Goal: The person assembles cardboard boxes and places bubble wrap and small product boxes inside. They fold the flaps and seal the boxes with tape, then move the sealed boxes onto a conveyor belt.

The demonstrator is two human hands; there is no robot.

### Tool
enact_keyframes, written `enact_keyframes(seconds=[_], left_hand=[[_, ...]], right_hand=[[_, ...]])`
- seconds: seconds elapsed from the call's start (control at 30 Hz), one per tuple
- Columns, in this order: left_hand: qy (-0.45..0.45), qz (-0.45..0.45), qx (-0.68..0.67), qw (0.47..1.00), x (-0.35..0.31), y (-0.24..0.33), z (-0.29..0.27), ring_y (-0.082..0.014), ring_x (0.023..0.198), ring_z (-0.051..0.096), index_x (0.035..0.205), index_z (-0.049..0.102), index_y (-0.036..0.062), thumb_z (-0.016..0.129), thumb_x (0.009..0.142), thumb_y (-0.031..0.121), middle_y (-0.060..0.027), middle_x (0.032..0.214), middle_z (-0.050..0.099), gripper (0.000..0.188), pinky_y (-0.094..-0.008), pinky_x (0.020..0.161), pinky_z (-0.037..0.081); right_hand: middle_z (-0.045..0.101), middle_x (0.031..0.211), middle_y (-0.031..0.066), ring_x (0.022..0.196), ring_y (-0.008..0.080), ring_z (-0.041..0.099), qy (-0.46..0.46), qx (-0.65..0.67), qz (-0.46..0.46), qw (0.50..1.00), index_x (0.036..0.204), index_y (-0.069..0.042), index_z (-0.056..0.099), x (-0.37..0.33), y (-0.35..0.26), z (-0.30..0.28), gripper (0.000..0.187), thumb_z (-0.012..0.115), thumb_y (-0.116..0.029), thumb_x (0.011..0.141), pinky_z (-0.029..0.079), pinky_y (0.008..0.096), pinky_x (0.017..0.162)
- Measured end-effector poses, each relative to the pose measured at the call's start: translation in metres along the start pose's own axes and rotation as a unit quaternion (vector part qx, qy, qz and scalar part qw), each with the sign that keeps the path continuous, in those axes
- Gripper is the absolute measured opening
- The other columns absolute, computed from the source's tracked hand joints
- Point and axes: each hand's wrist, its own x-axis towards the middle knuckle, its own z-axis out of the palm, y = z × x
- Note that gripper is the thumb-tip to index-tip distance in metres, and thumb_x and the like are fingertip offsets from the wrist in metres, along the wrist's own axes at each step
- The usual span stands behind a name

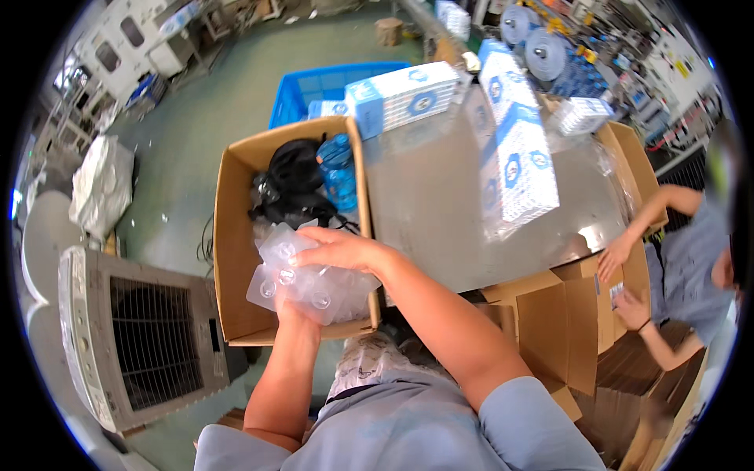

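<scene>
Over the near part of an open cardboard box (224,259), a bunch of frosted, see-through plastic pieces (334,294) with small round rings on them is held between my two hands. From below, my left hand (294,308) grips the bunch, its fingers mostly hidden behind the plastic. My right hand (342,250) lies across the top, with its thumb and fingers pressed on the pieces. Further back in the same box are a black bag (294,169) and a blue see-through bottle (338,173).
A metal table (424,196) on the right carries long rows of blue-and-white cartons (522,149). Behind the box stands a blue crate (306,82). An air cooler (149,334) is at the left. At the right, a co-worker's hands (616,255) touch an open cardboard box (558,330).
</scene>
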Motion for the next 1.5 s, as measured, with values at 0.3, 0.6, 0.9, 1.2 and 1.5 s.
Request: enact_keyframes(seconds=[0.3,0.6,0.9,1.2,1.5], left_hand=[[-0.118,-0.107,0.019,0.987,0.079,-0.118,0.067,-0.0315,0.107,0.059,0.125,0.053,0.0128,0.038,0.097,0.044,-0.0104,0.122,0.059,0.045,-0.0496,0.087,0.051],[-0.139,-0.162,0.139,0.967,0.239,-0.197,0.063,-0.0295,0.111,0.056,0.128,0.05,0.0067,0.043,0.098,0.042,-0.0128,0.123,0.057,0.047,-0.0473,0.09,0.049],[0.001,-0.027,0.524,0.851,0.286,-0.138,0.147,-0.0304,0.125,0.046,0.142,0.03,-0.005,0.062,0.079,0.061,-0.021,0.141,0.041,0.097,-0.0418,0.102,0.038],[-0.113,0.189,0.77,0.599,0.338,-0.089,0.158,-0.0382,0.134,0.035,0.136,0.04,-0.0103,0.043,0.093,0.058,-0.0293,0.142,0.037,0.081,-0.0392,0.11,0.028],[-0.365,0.043,0.77,0.522,0.35,-0.083,0.221,-0.037,0.121,0.048,0.127,0.054,0.003,0.04,0.069,-0.012,-0.0216,0.124,0.054,0.061,-0.0363,0.104,0.038]], right_hand=[[0.051,0.132,0.0094,0.12,0.0203,0.049,0.189,0.039,-0.005,0.981,0.139,-0.008,0.042,-0.118,-0.003,-0.101,0.067,0.068,-0.035,0.084,0.038,0.0346,0.1],[0.048,0.136,0.0142,0.126,0.023,0.044,0.392,0.093,-0.008,0.915,0.142,-0.006,0.037,-0.096,0.092,-0.185,0.075,0.068,-0.042,0.084,0.035,0.0378,0.104],[0.025,0.15,0.023,0.141,0.0337,0.022,0.497,-0.003,0.066,0.865,0.148,-0.002,0.02,-0.06,0.115,-0.256,0.084,0.061,-0.045,0.088,0.023,0.0428,0.113],[0.037,0.139,0.0306,0.126,0.0413,0.043,0.448,-0.208,0.138,0.859,0.146,0.007,0.013,-0.076,0.111,-0.293,0.071,0.053,-0.009,0.09,0.038,0.042,0.103],[0.043,0.14,0.0177,0.124,0.0374,0.047,0.341,-0.38,0.14,0.848,0.139,-0.006,0.04,-0.093,0.09,-0.284,0.06,0.052,0.003,0.081,0.043,0.0427,0.098]])
